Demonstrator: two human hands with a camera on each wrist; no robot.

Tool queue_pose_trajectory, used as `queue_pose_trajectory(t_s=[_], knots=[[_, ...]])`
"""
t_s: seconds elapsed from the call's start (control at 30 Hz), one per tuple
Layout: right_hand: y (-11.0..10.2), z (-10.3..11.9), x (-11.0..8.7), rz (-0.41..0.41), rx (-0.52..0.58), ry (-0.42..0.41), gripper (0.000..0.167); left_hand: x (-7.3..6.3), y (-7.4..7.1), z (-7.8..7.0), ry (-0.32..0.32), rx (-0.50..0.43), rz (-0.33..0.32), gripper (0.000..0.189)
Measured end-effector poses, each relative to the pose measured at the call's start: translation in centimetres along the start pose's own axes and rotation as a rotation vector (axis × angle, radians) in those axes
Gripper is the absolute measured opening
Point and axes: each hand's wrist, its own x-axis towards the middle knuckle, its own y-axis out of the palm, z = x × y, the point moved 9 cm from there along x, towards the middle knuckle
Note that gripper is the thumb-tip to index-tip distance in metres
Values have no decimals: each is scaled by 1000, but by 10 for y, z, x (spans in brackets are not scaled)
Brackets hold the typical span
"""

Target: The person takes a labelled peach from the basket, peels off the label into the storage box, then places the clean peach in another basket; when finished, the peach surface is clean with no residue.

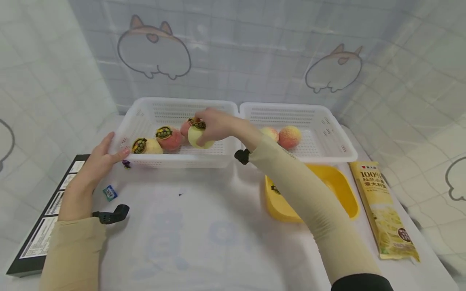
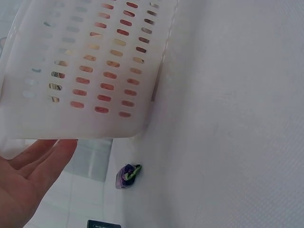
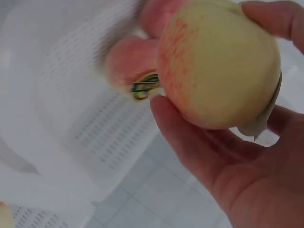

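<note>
My right hand [image 1: 217, 124] grips a pale yellow peach [image 3: 218, 61] with a red-speckled side, held inside the left white basket [image 1: 174, 161]. A loose sticker edge hangs from this peach in the right wrist view. Beside it are a red peach [image 1: 170, 140] with a black and gold label, a yellow labelled peach [image 1: 152, 147] and another reddish peach [image 1: 185, 128], partly hidden. Around the near left corner of that basket, my left hand [image 1: 95, 163] rests with extended fingers against the outer wall and the thumb at the front rim.
A second white basket [image 1: 327, 158] holds peaches [image 1: 290, 137]. Below it stands a yellow container [image 1: 346, 190], partly behind my right sleeve. A pasta packet [image 1: 384, 210] lies at the right, a black-edged box [image 1: 54, 206] at the left. Small wrapped pieces [image 1: 110, 193] lie near my left wrist.
</note>
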Motion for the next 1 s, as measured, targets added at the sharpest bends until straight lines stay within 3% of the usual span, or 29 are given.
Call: queue_pose_trajectory(t_s=[0.13,0.23,0.47,0.63,0.73,0.87,0.93,1.0], knots=[[-11,6,-30,-136,25,-42,55,1,-3,2,4,-6,-8,93],[-9,6,-57,-204,61,-22,60,3,-4,3,-4,-11,-12,94],[17,7,-118,-307,94,5,66,6,-2,2,19,5,-7,93],[49,3,-150,-358,168,28,72,7,-7,-8,65,64,-80,93],[74,-4,-159,-360,183,62,77,4,-12,-20,133,151,-164,93],[109,-15,-161,-305,170,125,80,-8,-15,-45,245,349,-309,89],[122,-20,-161,-274,162,155,80,-18,-10,-64,326,426,-391,83],[130,-23,-161,-261,155,172,78,-29,2,-86,430,442,-449,76]])
